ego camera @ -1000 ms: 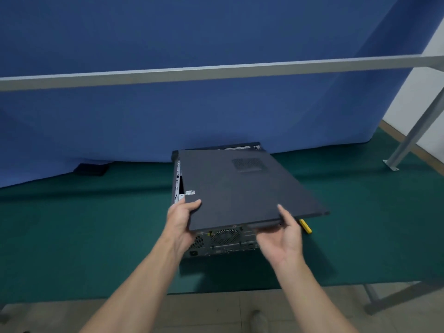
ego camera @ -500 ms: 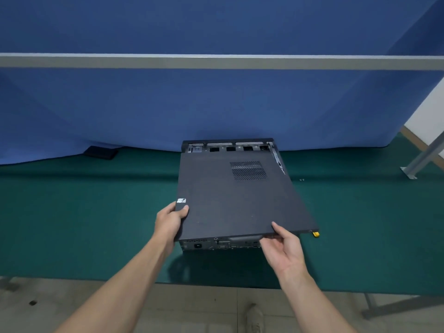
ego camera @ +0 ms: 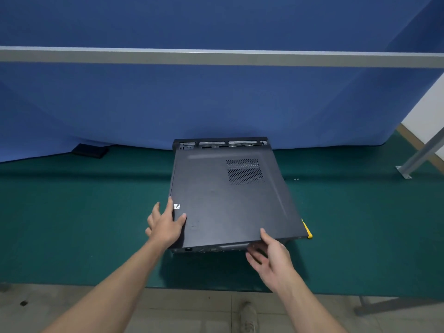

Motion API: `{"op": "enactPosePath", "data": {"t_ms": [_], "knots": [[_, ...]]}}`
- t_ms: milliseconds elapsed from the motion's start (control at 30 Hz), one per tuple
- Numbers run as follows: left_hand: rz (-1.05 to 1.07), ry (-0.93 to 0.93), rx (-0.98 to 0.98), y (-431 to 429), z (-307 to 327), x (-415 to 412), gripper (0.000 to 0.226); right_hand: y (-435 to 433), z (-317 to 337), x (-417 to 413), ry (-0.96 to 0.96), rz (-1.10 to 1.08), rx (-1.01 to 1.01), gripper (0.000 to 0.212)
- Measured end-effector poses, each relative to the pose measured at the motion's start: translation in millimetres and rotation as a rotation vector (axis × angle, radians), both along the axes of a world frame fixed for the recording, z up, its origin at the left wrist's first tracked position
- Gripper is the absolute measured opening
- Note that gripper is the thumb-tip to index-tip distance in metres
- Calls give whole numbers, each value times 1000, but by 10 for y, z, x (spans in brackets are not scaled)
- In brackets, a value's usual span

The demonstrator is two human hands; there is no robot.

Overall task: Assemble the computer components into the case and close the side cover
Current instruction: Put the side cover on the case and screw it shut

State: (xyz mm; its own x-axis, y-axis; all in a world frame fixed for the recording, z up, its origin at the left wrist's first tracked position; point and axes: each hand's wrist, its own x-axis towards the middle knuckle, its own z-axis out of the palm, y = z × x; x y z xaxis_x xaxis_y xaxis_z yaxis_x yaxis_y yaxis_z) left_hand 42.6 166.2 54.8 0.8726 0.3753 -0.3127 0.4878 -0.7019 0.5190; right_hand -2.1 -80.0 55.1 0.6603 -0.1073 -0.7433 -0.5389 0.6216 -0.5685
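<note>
The right grip is pinching the near edge of the cover, with the thumb on top and the fingers reaching under it. The left grip is lying loose with straight fingers, and only its thumb and forefinger are touching the near-left corner. The cover is lying flat on the case, which is resting on the green desk, near its front edge.

In my judgement three things are threatening here:
- The right fingers are sitting below the edge, so a push down could be trapping them.
- A yellow piece is showing just at the near-right corner, and it may be blocking the cover from seating.
- The cover is sitting a little crooked. Pushing it forward like this may be jamming its tabs, or sliding the whole case toward the curtain.

The long axis of the cover is running from the person away, with the near end turned slightly to the right. Its vent holes are lying at the far right. Beyond its far edge a strip of the case with silver bays is staying uncovered, so I am judging the cover as not yet slid home
</note>
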Motion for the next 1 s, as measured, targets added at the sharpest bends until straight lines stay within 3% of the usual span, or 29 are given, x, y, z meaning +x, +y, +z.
{"op": "enactPosePath", "data": {"t_ms": [133, 200, 333, 400, 467, 567, 667, 767, 900, 1000], "knots": [[-167, 33, 41, -11, -45, 75, 68, -67, -52, -6, 59, 351, -415, 43], [-192, 29, 30, 5, -63, 114, 67, -74, 8, 53, 66, 478, -533, 51], [-280, 28, 239, 53, -56, 202, 64, -92, 172, 127, 68, 846, -721, 66], [-296, -2, 280, 37, -51, 228, 64, -108, 280, 201, -19, 999, -837, 63], [-330, -35, 310, -18, -53, 247, 64, -130, 407, 374, -213, 982, -1056, 54], [-366, -47, 316, -115, -68, 302, 67, -169, 559, 735, -469, 784, -1369, 45], [-374, -45, 334, -170, -69, 406, 69, -224, 490, 1054, -552, 922, -1590, 28], [-387, -36, 358, -194, -71, 555, 70, -310, 260, 1297, -527, 1110, -1770, 47], [-370, -39, 419, -215, -81, 793, 75, -395, 32, 1566, -490, 1121, -1915, 69], [-305, -36, 469, -211, -121, 867, 80, -445, -96, 1642, -429, 1128, -1910, 76]]}}
